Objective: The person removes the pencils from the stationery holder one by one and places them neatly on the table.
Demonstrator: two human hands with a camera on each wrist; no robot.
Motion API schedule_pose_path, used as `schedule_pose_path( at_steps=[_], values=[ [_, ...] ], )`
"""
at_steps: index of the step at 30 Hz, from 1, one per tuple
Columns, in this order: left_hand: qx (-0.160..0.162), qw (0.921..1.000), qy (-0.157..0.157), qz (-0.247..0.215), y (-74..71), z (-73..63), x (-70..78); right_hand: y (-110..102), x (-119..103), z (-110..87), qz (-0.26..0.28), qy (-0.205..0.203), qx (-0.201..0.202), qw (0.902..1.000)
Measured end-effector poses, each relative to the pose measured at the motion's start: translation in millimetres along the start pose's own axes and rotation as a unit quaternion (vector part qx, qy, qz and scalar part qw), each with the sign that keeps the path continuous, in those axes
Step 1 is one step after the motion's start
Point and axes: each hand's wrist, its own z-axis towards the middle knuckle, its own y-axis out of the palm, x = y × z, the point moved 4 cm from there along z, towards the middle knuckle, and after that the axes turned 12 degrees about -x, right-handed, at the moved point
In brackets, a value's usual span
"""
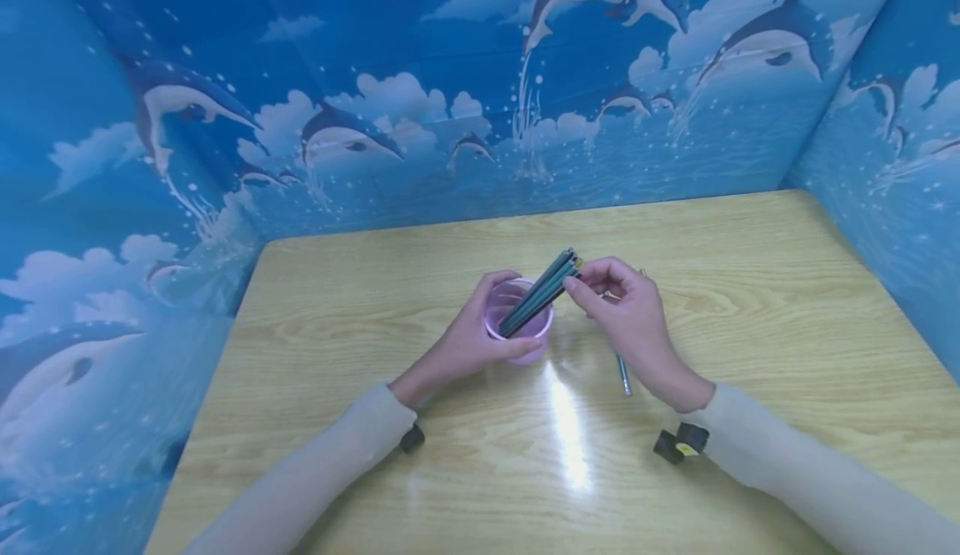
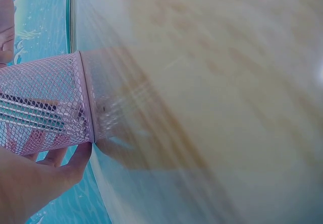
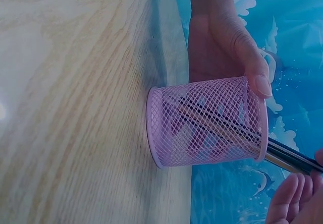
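1. We have our left grip curled round the pink mesh pencil cup, which stands upright on the counter; its thumb lies along the near side, just below the rim.
2. Our right grip is nearly closed, pinching the upper ends of a bundle of green pencils between thumb and fingertips.
3. The bundle slants across the rim, lower ends inside the cup and upper ends outside it, leaning toward our right side.
4. To handle this well, we should brace the cup firmly, since the sideways lean could tip it.
5. We would do best to pinch the pencils evenly, as a loose one might slip from the bundle.
6. We should mind the single pencil lying on the counter beneath our right grip, easily nudged by the wrist.
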Motion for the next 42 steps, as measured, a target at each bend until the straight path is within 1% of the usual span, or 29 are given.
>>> schedule_pose_path(
  at_steps=[7,12,17,21,24,26,32,33,34,35,37,41,42],
  values=[
    [-0.001,1.0,0.004,-0.003,0.1,0.2,0.9,-2,-3,-6.9,0.017,-0.018,0.019,0.9995],
    [-0.002,0.9999,0.008,-0.008,-0.1,0.4,0.9,-9,-10,-10.9,0.025,-0.051,0.042,0.9975],
    [-0.003,0.9999,0.008,-0.007,0.5,0.0,1.3,-19,-17,-13.0,0.068,-0.091,0.078,0.9905],
    [-0.002,0.9999,0.009,-0.009,0.7,-0.2,1.5,-26,-23,-12.7,0.104,-0.119,0.096,0.9826],
    [-0.001,0.9999,0.009,-0.007,0.6,0.2,0.8,-29,-27,-12.0,0.135,-0.143,0.1,0.9754],
    [-0.001,0.9999,0.01,-0.007,0.7,0.6,0.4,-30,-30,-11.5,0.163,-0.163,0.1,0.968],
    [0.0,0.9999,0.012,-0.01,0.3,0.8,1.3,-33,-38,-8.6,0.261,-0.22,0.101,0.9344],
    [0.0,0.9999,0.011,-0.01,0.4,0.6,1.6,-34,-39,-8.1,0.269,-0.228,0.105,0.93],
    [0.0,0.9999,0.01,-0.01,0.4,0.4,1.8,-36,-40,-7.6,0.267,-0.233,0.109,0.9285],
    [0.001,0.9999,0.01,-0.009,0.4,0.3,1.9,-37,-41,-7.2,0.273,-0.241,0.113,0.9245],
    [0.001,0.9999,0.009,-0.008,0.6,0.1,2.4,-41,-43,-6.7,0.272,-0.252,0.122,0.9206],
    [0.0,0.9999,0.011,-0.009,0.7,0.3,2.4,-49,-47,-6.0,0.301,-0.272,0.133,0.9043],
    [0.0,0.9999,0.011,-0.01,0.6,0.3,2.4,-52,-48,-5.7,0.303,-0.275,0.137,0.9022]
  ],
)
